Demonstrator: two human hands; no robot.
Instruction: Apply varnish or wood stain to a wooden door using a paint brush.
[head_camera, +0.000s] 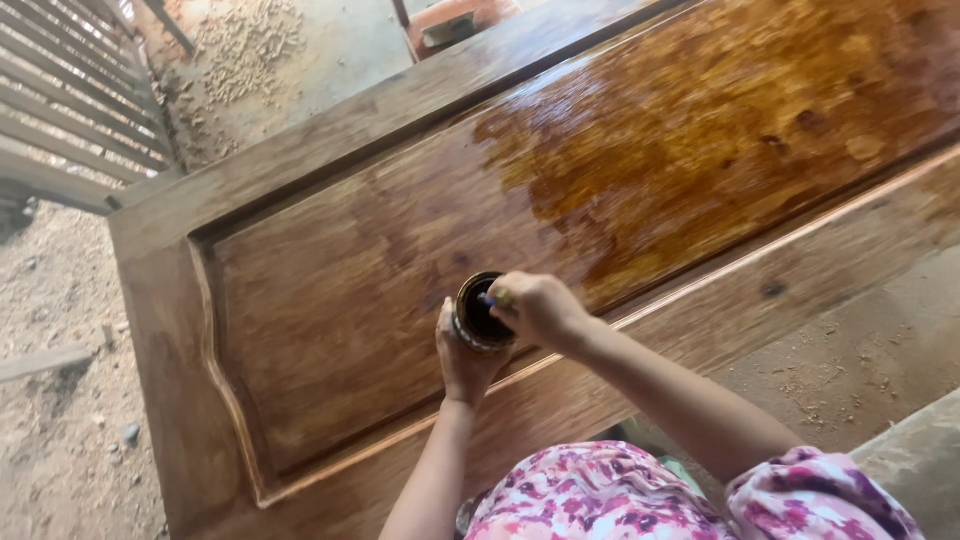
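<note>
My left hand (462, 362) grips a small round tin (478, 312) of dark liquid from below, over the lower middle of a wooden door panel (330, 300). My right hand (540, 305) is closed around a brush handle whose end dips into the tin; the bristles are hidden inside. The right part of the panel (700, 140) is wet and glossy with amber varnish. The left part is dull and dry.
The door lies flat above a dusty floor (60, 420) strewn with wood shavings (240, 45). A slatted wooden frame (70, 100) stands at the top left. An orange object (455, 22) sits beyond the door's far edge. A concrete ledge (915, 450) is at bottom right.
</note>
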